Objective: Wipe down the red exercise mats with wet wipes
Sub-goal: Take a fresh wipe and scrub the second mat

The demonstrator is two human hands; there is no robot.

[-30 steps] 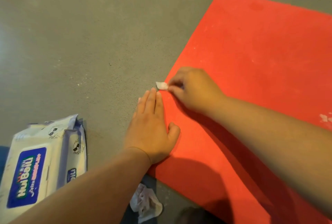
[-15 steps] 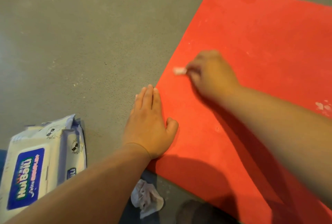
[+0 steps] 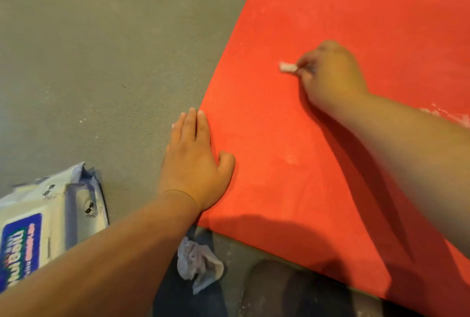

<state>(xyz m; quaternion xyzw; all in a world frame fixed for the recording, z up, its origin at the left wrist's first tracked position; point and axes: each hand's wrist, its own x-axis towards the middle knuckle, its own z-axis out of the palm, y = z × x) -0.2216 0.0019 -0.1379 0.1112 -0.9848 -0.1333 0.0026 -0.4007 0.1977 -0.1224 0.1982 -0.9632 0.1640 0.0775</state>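
Right hand curls around a small wadded white wet wipe, its tip poking out leftward, on the far left part of the flat red exercise mat. Left hand lies flat, fingers straight, across the mat's near left edge. Wiping would likely go better with firm, overlapping strokes, the mat pinned, working toward the white smears at right.

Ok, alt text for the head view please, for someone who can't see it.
A person's right hand pinches a small white wipe on a red exercise mat, while the left hand rests flat at the mat's left edge. A wet-wipe pack lies on the grey floor; a crumpled wipe lies below the left wrist.
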